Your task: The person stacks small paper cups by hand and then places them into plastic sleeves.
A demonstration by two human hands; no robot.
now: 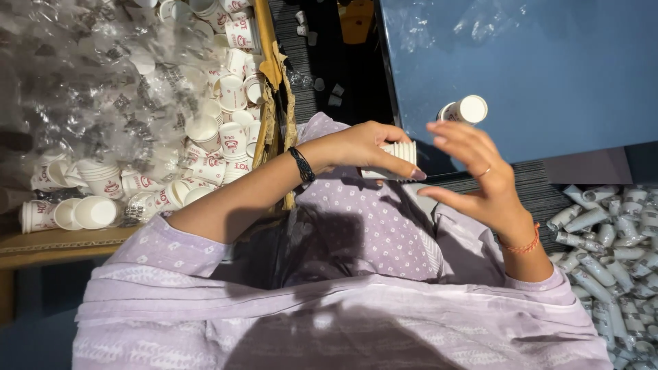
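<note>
My left hand (367,147) grips a short stack of white paper cups (397,156), held sideways over my lap. My right hand (476,178) hovers just to the right of that stack, fingers spread and holding nothing. Beyond the right fingertips a single stack of cups (465,110) lies on its side on the blue surface (548,68). I wear a lilac patterned garment, a dark bracelet on the left wrist and a red thread on the right.
A cardboard box (271,68) at left holds several loose white cups with red print (229,137) and clear plastic wrap (82,89). A pile of wrapped cup stacks (603,247) lies at right on the floor. A few small cups (329,92) sit on the dark floor.
</note>
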